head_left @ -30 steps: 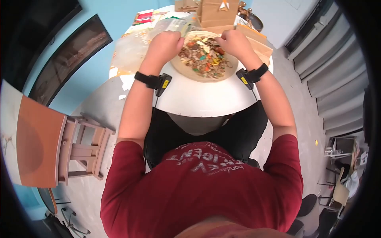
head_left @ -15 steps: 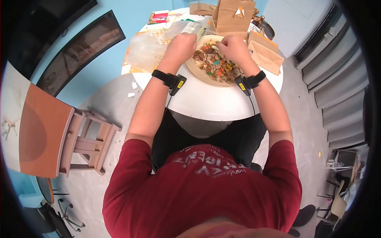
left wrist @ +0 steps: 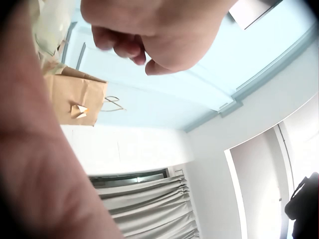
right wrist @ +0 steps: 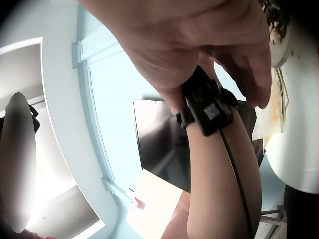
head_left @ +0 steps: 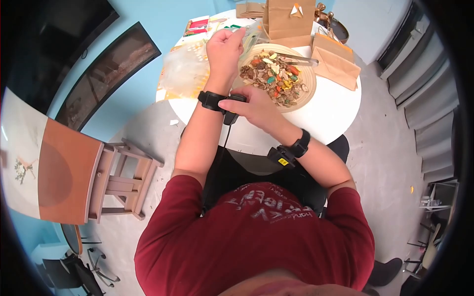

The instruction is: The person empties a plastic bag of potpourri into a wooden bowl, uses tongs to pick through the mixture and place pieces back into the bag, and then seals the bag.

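Observation:
My right hand (head_left: 256, 108) reaches across to my left wrist and grips the small black wrist camera (right wrist: 207, 102) strapped there, thumb on one side and fingers on the other. Raised above the table, my left hand (head_left: 224, 52) has loosely curled fingers and holds nothing. To its right sits a round beige plate (head_left: 311, 84) with a heap of mixed dried pieces (head_left: 276, 81) in brown, green, orange and yellow. Silver metal tongs (head_left: 308, 61) lie across the plate's far right side.
Clear plastic bags (head_left: 185, 71) lie left of the plate. A brown paper bag (head_left: 289, 22) stands behind it, and another paper bag (head_left: 335, 61) lies on the right. A dark pan (head_left: 338, 32) is at the back. A thin cable (head_left: 226, 140) hangs from the left wrist camera.
My right hand has left the plate and moved left and toward me onto the left wrist camera. The tongs now show on the plate. My left hand has turned and risen slightly.

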`<move>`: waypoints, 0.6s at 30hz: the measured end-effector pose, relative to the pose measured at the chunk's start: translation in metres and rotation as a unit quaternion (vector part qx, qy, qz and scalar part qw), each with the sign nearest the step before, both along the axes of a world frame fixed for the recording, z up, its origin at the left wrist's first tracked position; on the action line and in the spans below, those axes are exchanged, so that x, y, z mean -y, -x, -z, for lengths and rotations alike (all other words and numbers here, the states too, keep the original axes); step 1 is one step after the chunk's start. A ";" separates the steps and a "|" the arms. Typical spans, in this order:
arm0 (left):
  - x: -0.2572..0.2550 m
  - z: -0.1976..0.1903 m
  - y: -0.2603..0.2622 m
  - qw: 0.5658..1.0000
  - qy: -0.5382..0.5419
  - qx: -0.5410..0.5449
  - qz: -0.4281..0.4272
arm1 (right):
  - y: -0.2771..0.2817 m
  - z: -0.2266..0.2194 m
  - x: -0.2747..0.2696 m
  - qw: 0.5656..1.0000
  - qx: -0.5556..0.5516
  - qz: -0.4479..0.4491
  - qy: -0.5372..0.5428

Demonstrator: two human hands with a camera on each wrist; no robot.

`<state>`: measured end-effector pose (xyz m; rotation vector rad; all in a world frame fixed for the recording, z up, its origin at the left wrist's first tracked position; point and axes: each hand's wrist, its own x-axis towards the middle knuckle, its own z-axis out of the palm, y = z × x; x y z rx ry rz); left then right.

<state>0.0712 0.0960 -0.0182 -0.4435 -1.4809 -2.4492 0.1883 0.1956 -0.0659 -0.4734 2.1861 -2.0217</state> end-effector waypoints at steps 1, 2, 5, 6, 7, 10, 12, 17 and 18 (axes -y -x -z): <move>-0.003 0.000 -0.001 0.999 -0.035 0.008 0.021 | -0.003 0.001 0.001 1.000 0.014 0.004 0.015; -0.004 0.000 -0.002 0.997 -0.057 0.019 0.058 | -0.005 0.001 0.001 0.999 0.028 0.007 0.029; -0.007 -0.005 -0.006 0.983 -0.109 0.049 0.141 | -0.010 -0.003 -0.002 0.999 0.036 0.019 0.016; -0.009 -0.008 -0.009 0.980 -0.114 0.058 0.152 | -0.011 -0.005 -0.003 0.999 0.033 0.024 0.003; -0.011 -0.008 -0.009 0.977 -0.120 0.068 0.163 | -0.011 -0.004 -0.004 0.999 0.031 0.025 0.001; -0.016 -0.004 -0.005 0.983 -0.076 0.055 0.157 | -0.011 -0.004 -0.006 0.999 0.027 0.023 -0.003; -0.019 -0.001 -0.003 0.988 -0.046 0.038 0.145 | -0.011 -0.004 -0.007 0.999 0.026 0.021 -0.003; -0.026 0.004 -0.006 0.996 0.020 0.019 0.090 | -0.012 -0.003 -0.008 1.000 0.023 0.021 0.001; -0.025 0.004 -0.008 0.996 0.039 0.020 0.077 | -0.011 -0.003 -0.010 0.999 0.024 0.021 -0.016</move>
